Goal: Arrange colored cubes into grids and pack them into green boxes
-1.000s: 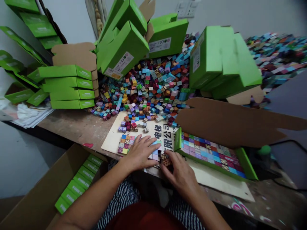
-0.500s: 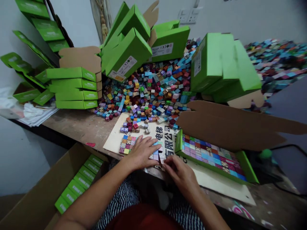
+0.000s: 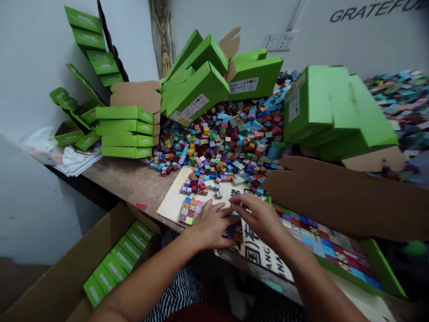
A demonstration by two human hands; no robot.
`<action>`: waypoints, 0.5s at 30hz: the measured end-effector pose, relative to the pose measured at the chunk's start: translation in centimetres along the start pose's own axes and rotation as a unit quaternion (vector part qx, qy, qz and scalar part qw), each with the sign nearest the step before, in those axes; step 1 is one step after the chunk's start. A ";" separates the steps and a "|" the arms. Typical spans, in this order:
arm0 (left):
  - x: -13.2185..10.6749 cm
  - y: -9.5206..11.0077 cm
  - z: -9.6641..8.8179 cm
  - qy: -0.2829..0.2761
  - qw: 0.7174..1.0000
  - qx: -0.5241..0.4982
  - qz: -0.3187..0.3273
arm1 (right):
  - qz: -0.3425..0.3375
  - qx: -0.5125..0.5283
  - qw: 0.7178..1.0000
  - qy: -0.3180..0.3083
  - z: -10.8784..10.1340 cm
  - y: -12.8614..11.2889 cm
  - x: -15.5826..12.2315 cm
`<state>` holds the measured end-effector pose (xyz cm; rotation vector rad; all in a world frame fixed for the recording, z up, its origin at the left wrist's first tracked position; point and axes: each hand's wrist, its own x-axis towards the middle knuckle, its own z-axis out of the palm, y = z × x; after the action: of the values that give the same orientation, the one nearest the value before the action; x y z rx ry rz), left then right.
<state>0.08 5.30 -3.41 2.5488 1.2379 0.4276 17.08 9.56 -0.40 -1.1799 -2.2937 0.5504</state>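
My left hand (image 3: 212, 227) lies flat, fingers spread, on a small block of patterned cubes (image 3: 189, 211) set out on a printed cardboard sheet (image 3: 171, 202). My right hand (image 3: 260, 219) is just to its right, fingers curled toward the left hand's fingertips; whether they pinch a cube is hidden. A few cubes (image 3: 234, 232) show beneath both hands. To the right lies an open green box (image 3: 375, 263) filled with a flat layer of coloured cubes (image 3: 318, 239); its brown lid flap (image 3: 338, 197) stands over it.
A big heap of loose coloured cubes (image 3: 228, 141) covers the table behind the sheet. Green boxes are stacked at left (image 3: 125, 132), behind (image 3: 201, 85) and at right (image 3: 331, 112). A carton (image 3: 53, 281) with packed green boxes (image 3: 117, 261) stands below the table edge.
My right hand has moved up from the sheet's near edge to beside the left hand's fingertips. The view has tilted up and shifted left. My left hand stays on the cube block.
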 end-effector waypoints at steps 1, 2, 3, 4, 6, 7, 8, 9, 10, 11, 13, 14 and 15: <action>-0.1 0.2 -0.2 0.011 1.000 0.005 0.008 | -0.009 -0.012 1.000 0.001 0.6 -0.1 1.8; -0.2 0.3 -0.4 0.025 0.999 0.011 0.016 | -0.022 -0.025 0.999 -0.002 1.4 -0.2 3.4; -0.5 0.4 -0.7 0.039 0.999 0.015 0.025 | -0.036 -0.043 0.998 -0.013 2.4 -0.4 5.0; -0.9 0.5 -0.9 0.053 0.998 0.015 0.031 | -0.046 -0.065 0.997 -0.025 3.4 -0.5 6.3; -2.2 0.1 -1.4 0.090 0.996 0.000 0.023 | -0.059 -0.110 0.991 -0.053 5.3 -0.9 8.2; -3.0 -0.3 -1.5 0.116 0.993 -0.010 0.006 | -0.064 -0.130 0.988 -0.061 6.0 -1.0 8.8; -3.9 -0.8 -1.6 0.148 0.989 -0.018 -0.021 | -0.069 -0.145 0.985 -0.066 6.5 -1.0 9.1; -4.8 -1.4 -1.6 0.181 0.982 -0.023 -0.053 | -0.077 -0.157 0.982 -0.068 6.8 -0.9 9.1; -5.7 -2.1 -1.6 0.210 0.974 -0.027 -0.085 | -0.086 -0.167 0.980 -0.067 6.8 -0.7 9.0; -6.4 -2.7 -1.5 0.230 0.966 -0.032 -0.109 | -0.094 -0.177 0.978 -0.063 6.7 -0.2 8.8; -7.4 -3.6 -1.3 0.241 0.961 -0.048 -0.126 | -0.096 -0.193 0.975 -0.054 6.0 1.4 8.0; -7.6 -3.9 -1.1 0.238 0.962 -0.059 -0.120 | -0.091 -0.196 0.975 -0.053 5.4 2.4 7.5; -7.7 -4.0 -0.9 0.236 0.963 -0.068 -0.111 | -0.081 -0.195 0.976 -0.054 4.8 3.4 7.0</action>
<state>-7.67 1.71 -5.15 2.2270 1.5668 1.0720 12.86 16.58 -4.38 -1.1403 -2.6444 0.1046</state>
